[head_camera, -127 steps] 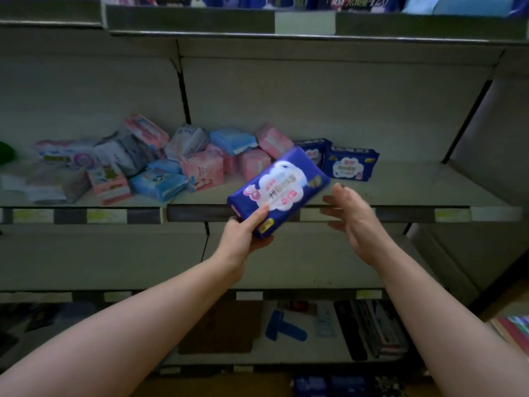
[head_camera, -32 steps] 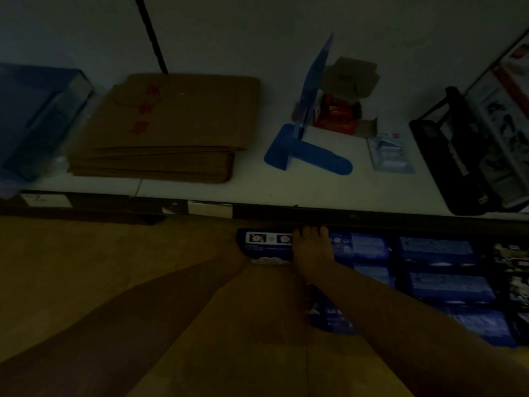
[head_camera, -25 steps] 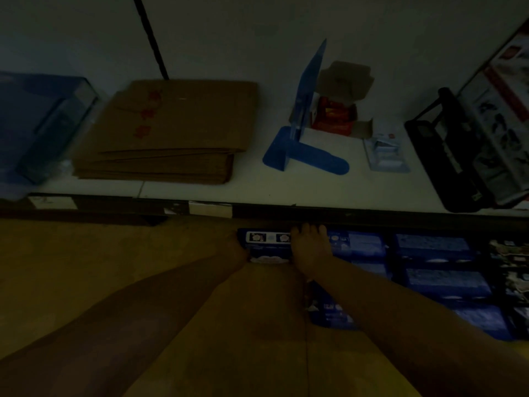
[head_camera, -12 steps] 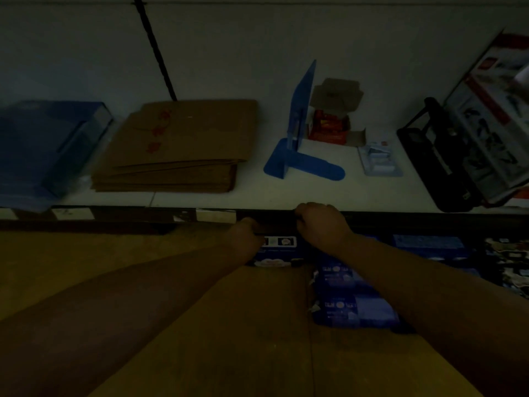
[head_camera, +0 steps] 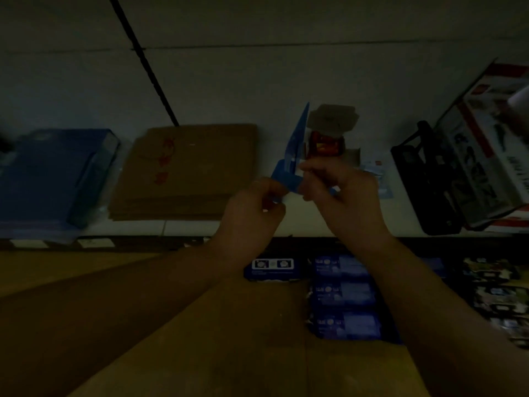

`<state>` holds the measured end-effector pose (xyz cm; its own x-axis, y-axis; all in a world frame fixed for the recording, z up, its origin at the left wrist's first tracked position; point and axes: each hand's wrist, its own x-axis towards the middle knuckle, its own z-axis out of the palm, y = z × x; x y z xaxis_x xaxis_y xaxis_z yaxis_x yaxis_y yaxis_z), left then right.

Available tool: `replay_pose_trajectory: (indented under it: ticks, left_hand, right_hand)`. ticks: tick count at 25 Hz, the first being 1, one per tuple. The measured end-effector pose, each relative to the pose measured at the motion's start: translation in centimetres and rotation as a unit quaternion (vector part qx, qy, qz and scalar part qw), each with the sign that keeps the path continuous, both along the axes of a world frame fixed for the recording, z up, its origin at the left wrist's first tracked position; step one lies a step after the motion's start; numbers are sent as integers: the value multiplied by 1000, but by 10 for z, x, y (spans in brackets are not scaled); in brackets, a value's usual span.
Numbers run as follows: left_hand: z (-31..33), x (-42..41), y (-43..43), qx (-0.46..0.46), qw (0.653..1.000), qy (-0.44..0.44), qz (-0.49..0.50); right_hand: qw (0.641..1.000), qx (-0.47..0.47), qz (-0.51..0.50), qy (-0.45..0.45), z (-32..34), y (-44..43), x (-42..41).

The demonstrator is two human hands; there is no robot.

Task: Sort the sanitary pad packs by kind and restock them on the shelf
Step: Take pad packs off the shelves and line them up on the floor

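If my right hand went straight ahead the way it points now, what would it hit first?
Probably the upright blue divider ahead of your right hand; depth is unclear in the dim picture.

Bare brown surface (head_camera: pixel 252 362) left of blue packs (head_camera: pixel 343 293); shelf (head_camera: pixel 186 226) above crowded: flattened cartons (head_camera: pixel 186 173), blue divider (head_camera: pixel 296 141).

Blue divider (head_camera: pixel 296 144): base hidden behind the left hand (head_camera: pixel 253 209) and right hand (head_camera: pixel 342 196).
Fingers: curled; too dim to tell whether they hold anything.
Pad pack (head_camera: pixel 272 269): print too small to read.
Printed box (head_camera: pixel 486 156): cut off by the right edge.
Blue case (head_camera: pixel 48 179): far left, cut off by the edge, blurred.
Near-right packs (head_camera: pixel 498 299): blurred, kind unclear.
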<state>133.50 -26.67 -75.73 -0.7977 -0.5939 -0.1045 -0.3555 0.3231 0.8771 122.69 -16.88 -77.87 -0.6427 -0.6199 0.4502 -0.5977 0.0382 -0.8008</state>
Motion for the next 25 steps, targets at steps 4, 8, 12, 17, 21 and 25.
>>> replay_pose_trajectory:
  ticks: [4,8,12,17,21,25]
  left_hand:
    - [85,15,10,38,998,9,41]
    - [192,23,30,30,998,25,39]
    - [317,26,47,35,998,54,26]
    - [467,27,68,19,997,68,14]
    - [558,27,85,-48,995,89,-12]
    - [627,12,98,-114,977,180,-3]
  right_hand:
    - [995,-6,-20,-100,84,20,13]
    - [992,-4,-31,-126,196,43,18]
    - [993,-24,-47,-103,326,69,19]
    - [991,-82,-53,-96,481,98,14]
    - [994,-94,-59,11,574,122,2]
    - [990,-124,-47,55,643,134,-11]
